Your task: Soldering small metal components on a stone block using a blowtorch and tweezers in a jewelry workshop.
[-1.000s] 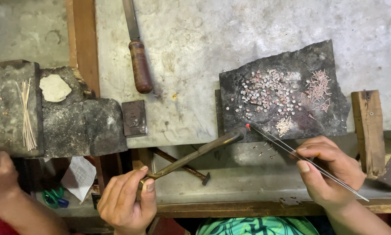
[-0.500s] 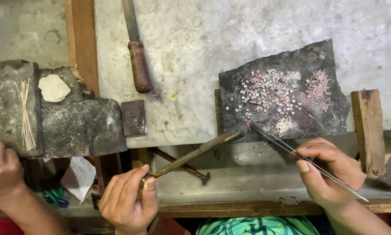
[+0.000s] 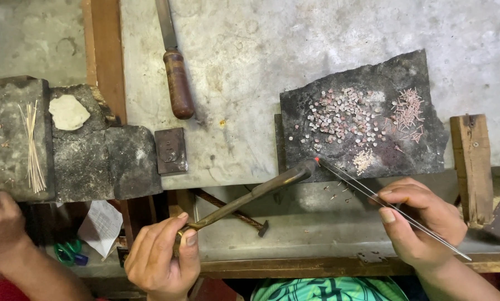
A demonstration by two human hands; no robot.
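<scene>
- tabletop (image 3: 250, 67): grey, scuffed surface filling the upper frame; a lower ledge runs along the bottom in front of the person.
- dark blocks (image 3: 94, 150), left of frame: charred slabs side by side, with a pale flat lump (image 3: 69, 111) on top and a bundle of thin straw-coloured sticks (image 3: 31, 146) lying on the far-left one.
- charred slab (image 3: 367, 106), right of centre: lies flat and carries sorted heaps, probably kept apart by kind: small pale chips (image 3: 339, 120) in the middle, thin pinkish pins (image 3: 407, 114) at its right, a patch of tiny cream grains (image 3: 363, 160) low down.
- file with brown wooden handle (image 3: 177, 83), top centre, lying flat, untouched.
- wooden post (image 3: 472, 167), right edge, upright block.
- left hand (image 3: 161, 259), lower centre-left: fingers curled shut round the tail of a brass blowpipe torch (image 3: 250, 195), held slanted so its tip, glowing red, sits at the slab's lower edge.
- right hand (image 3: 422, 223), lower right: thumb and fingers pinched closed on long thin tweezers (image 3: 383, 203), points touching or nearly at the torch tip.
- another person's hand (image 3: 2, 223), lower-left corner, resting by the blocks; grip cannot be told.
- small dark square plate (image 3: 171, 150), centre-left, flat on the tabletop.
- white folded paper (image 3: 100, 226), lower left, below the blocks.
</scene>
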